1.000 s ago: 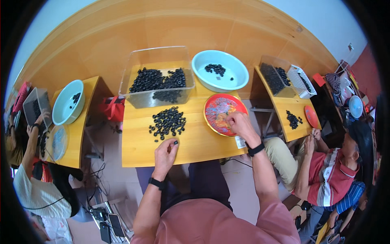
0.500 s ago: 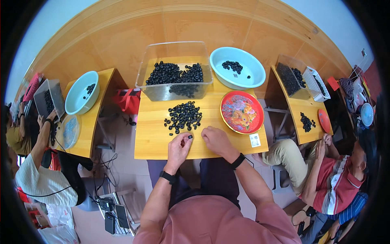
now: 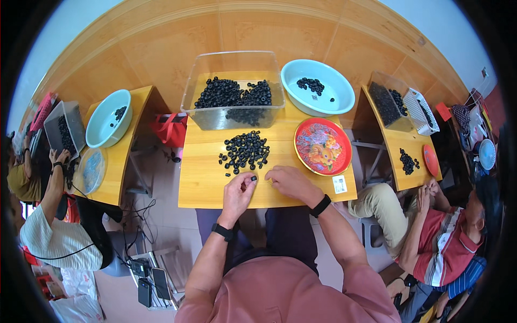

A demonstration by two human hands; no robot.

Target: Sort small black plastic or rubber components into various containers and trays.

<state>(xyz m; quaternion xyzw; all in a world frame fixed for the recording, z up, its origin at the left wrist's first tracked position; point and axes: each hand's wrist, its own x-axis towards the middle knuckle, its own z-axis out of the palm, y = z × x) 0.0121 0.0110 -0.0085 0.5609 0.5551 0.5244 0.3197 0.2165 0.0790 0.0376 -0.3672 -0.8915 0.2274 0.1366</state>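
Black piece, small, is pinched between thumb and finger of the left hand, above the near part of the yellow table. At 3 o'clock from that hand, the right hand has its fingertips drawn together; I cannot tell whether they hold anything. Farther out at 3 lies a white card. At 12 spreads a heap of similar black pieces, at 2 a round red flowered tray. Beyond, at 12, a clear bin contains more; at 1 stands a light blue basin with some inside.
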